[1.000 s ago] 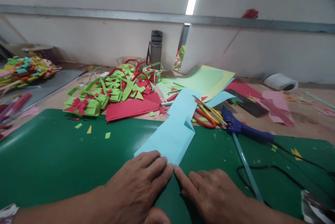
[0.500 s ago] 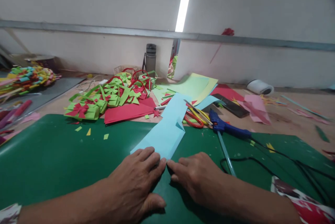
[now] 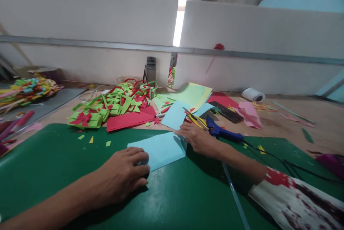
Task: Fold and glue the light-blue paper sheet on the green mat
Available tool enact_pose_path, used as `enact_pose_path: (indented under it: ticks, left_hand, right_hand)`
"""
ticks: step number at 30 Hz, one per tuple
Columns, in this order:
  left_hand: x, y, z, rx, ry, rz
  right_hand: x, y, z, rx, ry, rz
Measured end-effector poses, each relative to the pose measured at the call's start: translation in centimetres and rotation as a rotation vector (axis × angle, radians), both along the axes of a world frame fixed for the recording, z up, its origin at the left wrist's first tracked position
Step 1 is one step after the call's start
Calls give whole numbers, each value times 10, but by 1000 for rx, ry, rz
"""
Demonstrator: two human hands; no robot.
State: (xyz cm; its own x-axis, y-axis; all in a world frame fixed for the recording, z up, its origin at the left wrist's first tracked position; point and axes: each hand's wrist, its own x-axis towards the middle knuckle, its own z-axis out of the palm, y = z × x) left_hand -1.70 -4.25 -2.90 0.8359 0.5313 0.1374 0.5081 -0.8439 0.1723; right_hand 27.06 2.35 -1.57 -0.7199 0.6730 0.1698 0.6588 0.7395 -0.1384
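Observation:
A folded light blue paper [image 3: 161, 150] lies on the green mat, its near right edge slightly lifted. My left hand [image 3: 125, 172] rests palm down at its left end, fingers loosely bent and a little apart, fingertips over the paper. At the far right corner of the same sheet, my right hand [image 3: 197, 139] has its fingertips together on the edge; the thumb side is partly hidden. Just beyond that hand lies another light blue paper [image 3: 174, 115], with scissors [image 3: 197, 120] beside it, partly covered.
A blue glue gun [image 3: 223, 132] with a black cord lies right of my right hand, near a pale blue strip [image 3: 235, 196]. Green paper baskets [image 3: 91, 119] with red bows, red paper [image 3: 129, 120], a phone [image 3: 228, 111] and a bottle [image 3: 151, 70] stand or lie farther back.
The blue paper has turned so its length runs more sideways. My right hand has moved away from me to its far corner; my left hand has shifted left. The view has tilted up.

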Motion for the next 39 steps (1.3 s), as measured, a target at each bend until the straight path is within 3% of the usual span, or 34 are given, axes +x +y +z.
enact_pose_path:
  ticks: [6,12,17,22,27,31,36,39]
  left_hand:
    - [-20,11,2,-56,-100,46]
    - [-20,13,-11,-13,-142,68]
    - [-25,10,-17,28,-94,51]
    - [-36,4,-8,-48,-81,23]
    - [-45,5,5,-148,-44,-37]
    - [-48,7,4,-156,-35,-74]
    - [-49,4,-1,-69,-73,-44]
    - [-47,3,2,-69,-83,-50]
  right_hand:
    - [-5,-18,5,-89,5,20]
    - [-7,-32,4,-128,37,21]
    - [-11,-34,-6,-194,135,-109]
    - [-16,-33,-8,-224,163,-166]
    - [-18,-31,-10,-197,175,-181]
    - [-16,-31,-13,-151,169,-167]
    - [-16,-37,-12,84,131,-42]
    - [-15,-40,-12,12,74,-60]
